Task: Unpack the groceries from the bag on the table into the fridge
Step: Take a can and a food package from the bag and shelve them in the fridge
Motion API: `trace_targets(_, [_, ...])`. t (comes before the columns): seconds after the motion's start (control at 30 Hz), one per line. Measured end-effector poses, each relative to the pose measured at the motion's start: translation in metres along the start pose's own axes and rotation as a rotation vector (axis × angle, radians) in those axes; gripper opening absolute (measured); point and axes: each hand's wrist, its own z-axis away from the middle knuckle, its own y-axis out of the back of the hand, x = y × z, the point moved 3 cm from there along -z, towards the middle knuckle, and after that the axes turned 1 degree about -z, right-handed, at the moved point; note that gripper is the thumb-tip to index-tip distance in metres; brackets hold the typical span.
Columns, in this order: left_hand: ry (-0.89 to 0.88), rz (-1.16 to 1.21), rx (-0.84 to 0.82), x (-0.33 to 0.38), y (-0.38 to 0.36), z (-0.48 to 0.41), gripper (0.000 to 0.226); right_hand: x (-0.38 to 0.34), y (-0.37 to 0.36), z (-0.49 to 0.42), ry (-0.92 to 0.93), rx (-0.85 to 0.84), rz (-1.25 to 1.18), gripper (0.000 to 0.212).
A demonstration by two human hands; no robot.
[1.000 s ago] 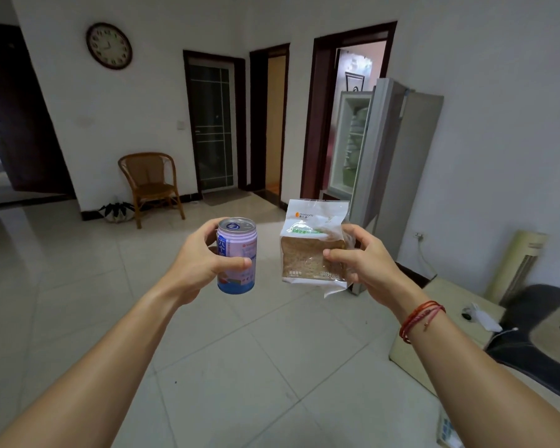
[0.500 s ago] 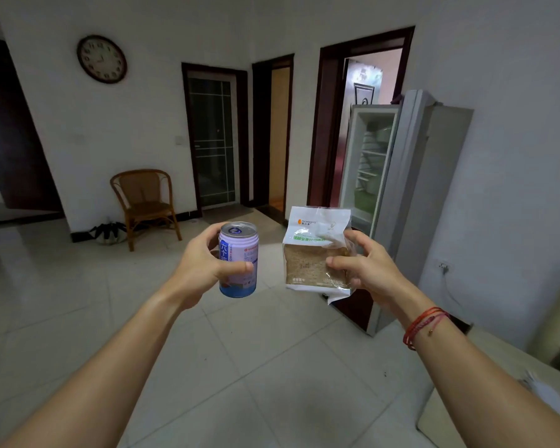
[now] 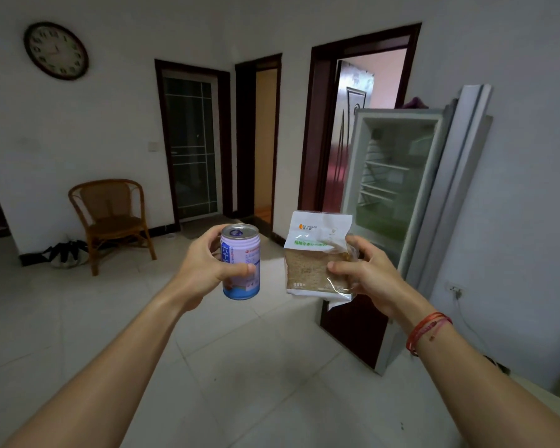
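Note:
My left hand (image 3: 204,270) grips an upright lilac and blue drink can (image 3: 241,261), fingers curled round its side. My right hand (image 3: 366,276) pinches a clear packet of brown sliced bread (image 3: 314,257) with a white top, held upright. Both are held out in front of me at chest height. Ahead on the right stands the fridge (image 3: 398,176) with its upper compartment open, white wire shelves showing inside and its door (image 3: 463,176) swung out to the right. The bag and the table are out of view.
A wicker chair (image 3: 110,218) stands by the left wall with a dark bundle (image 3: 65,253) on the floor beside it. Three dark-framed doorways line the far wall. A wall socket with a cable (image 3: 456,291) sits right of the fridge. Pale tiled floor lies between me and the fridge.
The view has moved nearer the fridge, which now looks larger and shows its inside more squarely. The low table at lower right has left the view. Both hands keep their hold.

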Motion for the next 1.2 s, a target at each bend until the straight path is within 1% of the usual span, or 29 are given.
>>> trace_targets(0.17, [0.005, -0.008, -0.045, -0.028, 0.001, -0.101, 0.073, 0.001, -0.002, -0.089, -0.001, 0.056, -0.008, 0.043])
trace_targets(0.5, [0.032, 0.01, -0.09, -0.092, -0.029, -0.267, 0.068, 0.035, 0.014, -0.251, -0.055, 0.111, -0.026, 0.05])
trace_targets(0.77, [0.012, -0.026, -0.134, -0.13, -0.076, -0.413, 0.07, 0.055, 0.056, -0.401, -0.052, 0.151, -0.044, 0.057])
trace_targets(0.9, [0.007, 0.005, -0.16, -0.14, -0.1, -0.486, 0.068, 0.061, 0.08, -0.465, -0.061, 0.182, -0.054, 0.055])
trace_targets(1.07, [0.013, 0.042, -0.21, -0.16, -0.135, -0.566, 0.068, 0.066, 0.112, -0.532, -0.067, 0.246, -0.059, 0.056])
trace_targets(1.2, [0.004, 0.086, -0.269, -0.175, -0.169, -0.621, 0.067, 0.07, 0.139, -0.57, -0.063, 0.29, -0.018, 0.058])
